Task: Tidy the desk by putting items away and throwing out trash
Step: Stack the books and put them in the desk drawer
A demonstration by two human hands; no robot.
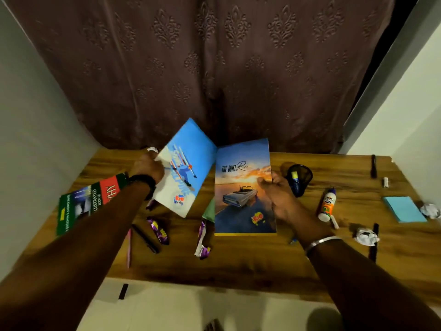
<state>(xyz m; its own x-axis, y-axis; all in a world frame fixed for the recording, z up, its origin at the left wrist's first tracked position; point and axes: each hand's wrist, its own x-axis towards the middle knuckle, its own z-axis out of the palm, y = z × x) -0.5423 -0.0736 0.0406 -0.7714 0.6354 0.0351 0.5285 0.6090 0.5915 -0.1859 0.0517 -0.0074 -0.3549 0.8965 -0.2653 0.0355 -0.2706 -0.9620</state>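
Note:
My left hand [146,167] grips the left edge of a blue notebook with a skier on its cover [188,163] and holds it tilted above the wooden desk [238,259]. My right hand [278,194] holds the right edge of a second notebook with a car and sunset cover [241,199], raised upright beside the first. A green and red illustrated book [81,206] lies under my left forearm.
Purple candy wrappers [158,230] [202,240], a black pen [145,238], a pink pencil [129,247], a mesh pen holder [298,179], a glue bottle [326,204], blue sticky notes [403,209] and crumpled paper balls [365,236] [429,210] lie on the desk. A curtain hangs behind.

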